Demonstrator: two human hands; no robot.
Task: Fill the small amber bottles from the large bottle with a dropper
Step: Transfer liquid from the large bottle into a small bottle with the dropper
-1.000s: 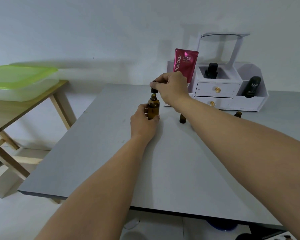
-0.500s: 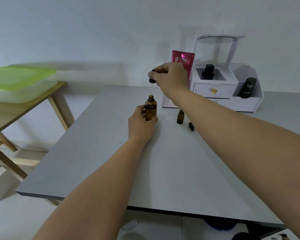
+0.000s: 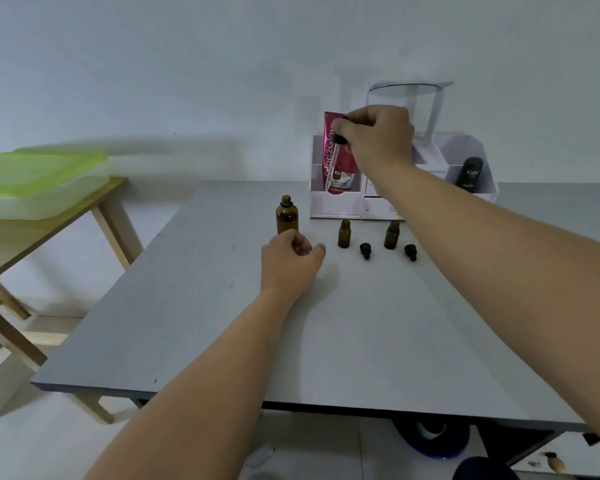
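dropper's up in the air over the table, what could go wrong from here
1. The dropper in the right hand hangs high, clear of every bottle; it may drip on the table.
2. The large bottle stands open and unheld, the left hand close by its base; a nudge could tip it.
3. The small bottles stand unsteadied; the tip could topple one.

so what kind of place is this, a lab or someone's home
Most likely a room in a home, not a lab: a white cosmetics organiser holding a pink skincare pouch sits on a plain grey table, and a green-lidded plastic box rests on a wooden side table.
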